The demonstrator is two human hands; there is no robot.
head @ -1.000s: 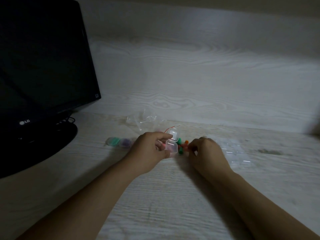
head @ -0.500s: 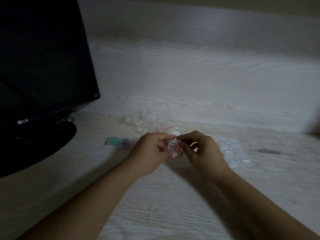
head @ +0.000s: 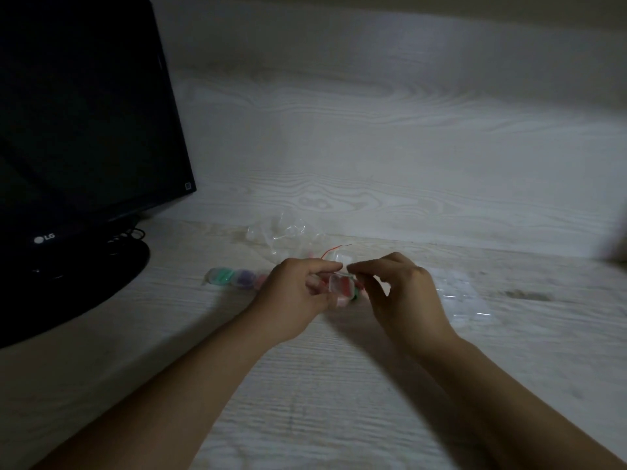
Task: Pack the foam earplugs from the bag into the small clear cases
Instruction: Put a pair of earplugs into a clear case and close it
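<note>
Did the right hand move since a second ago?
Yes. The right hand has lifted off the desk and moved left, away from the pile of empty clear cases, to meet the left hand at the small case.

The only readable mark is showing on the black monitor (head: 84, 130) standing at the left: the white "LG" brand name with its round logo (head: 44, 238), sitting on the lower bezel near the left edge of the picture. A tiny pale square mark is showing at the screen's lower right corner, but it is staying too small to read. Nothing else in the picture is carrying any legible text or number.
</note>
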